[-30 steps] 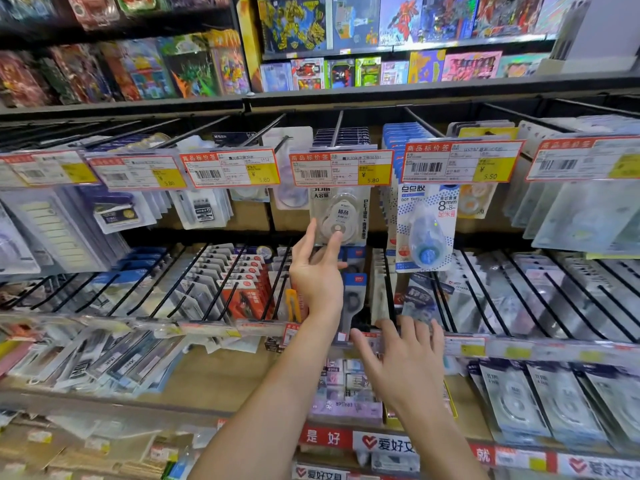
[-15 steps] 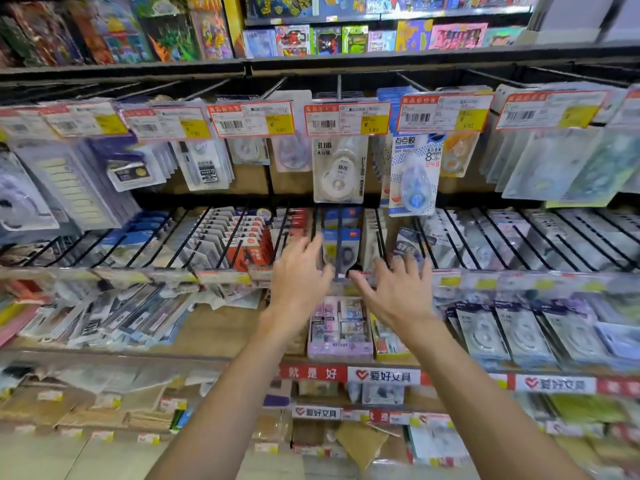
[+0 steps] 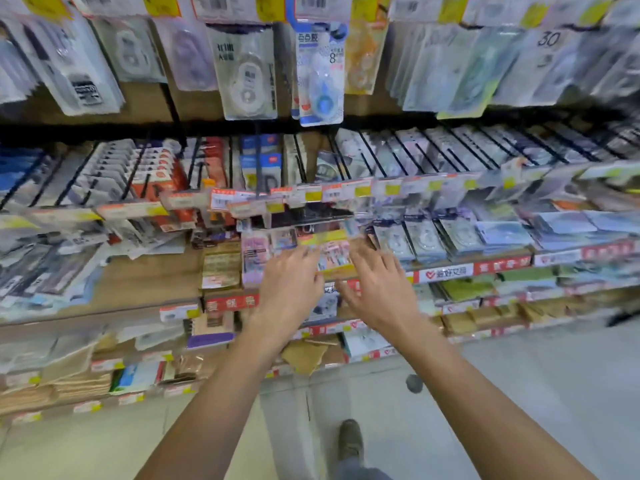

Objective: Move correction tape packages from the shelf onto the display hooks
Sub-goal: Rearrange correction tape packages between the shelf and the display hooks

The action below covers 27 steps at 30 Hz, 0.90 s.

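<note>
Both hands reach into the centre of the frame at the shelf with the red edge strip. Left hand spread, fingers straight, tips on the stack of packages lying flat on that shelf. Right hand spread too, fingers loose, tips at the stack's right edge; nothing pinched yet. Stack sits just beyond both sets of fingertips, dead between them, long side running left to right. Both look equally near. Blur hides the package print. Hooks are above, upper centre, one already carrying a hanging white tape pack. Likely next: grab, then lift up and back.
</note>
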{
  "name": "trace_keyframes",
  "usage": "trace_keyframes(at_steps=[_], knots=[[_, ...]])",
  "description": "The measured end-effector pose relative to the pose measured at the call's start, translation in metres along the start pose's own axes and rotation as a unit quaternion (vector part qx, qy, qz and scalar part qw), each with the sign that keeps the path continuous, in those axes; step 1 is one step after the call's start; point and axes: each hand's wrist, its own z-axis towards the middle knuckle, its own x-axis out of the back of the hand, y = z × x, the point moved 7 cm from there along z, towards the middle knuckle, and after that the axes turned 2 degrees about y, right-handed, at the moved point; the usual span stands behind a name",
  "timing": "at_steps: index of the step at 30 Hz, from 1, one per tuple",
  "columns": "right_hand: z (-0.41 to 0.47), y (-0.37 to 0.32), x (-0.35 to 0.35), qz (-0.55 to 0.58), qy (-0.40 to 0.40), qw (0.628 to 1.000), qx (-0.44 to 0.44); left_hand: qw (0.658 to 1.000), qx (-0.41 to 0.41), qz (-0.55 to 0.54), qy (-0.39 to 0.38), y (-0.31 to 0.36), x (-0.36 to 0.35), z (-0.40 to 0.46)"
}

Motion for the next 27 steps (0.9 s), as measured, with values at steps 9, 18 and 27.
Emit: trace_keyframes(at_steps=[9, 18, 27], knots=[[-0.063, 0.133, -0.013, -0.006, -0.037, 0.993, -0.113, 0.984, -0.112, 0.076, -0.116, 0.133, -0.072, 0.012], [-0.120, 0.339, 0.007, 0.036, -0.057, 0.970, -0.232, 0.949, -0.236, 0.116, -0.172, 0.337, -0.163, 0.054], [-0.173, 0.540, 0.039, 0.055, -0.049, 0.956, -0.285, 0.931, -0.309, 0.107, -0.164, 0.547, -0.226, 0.086]])
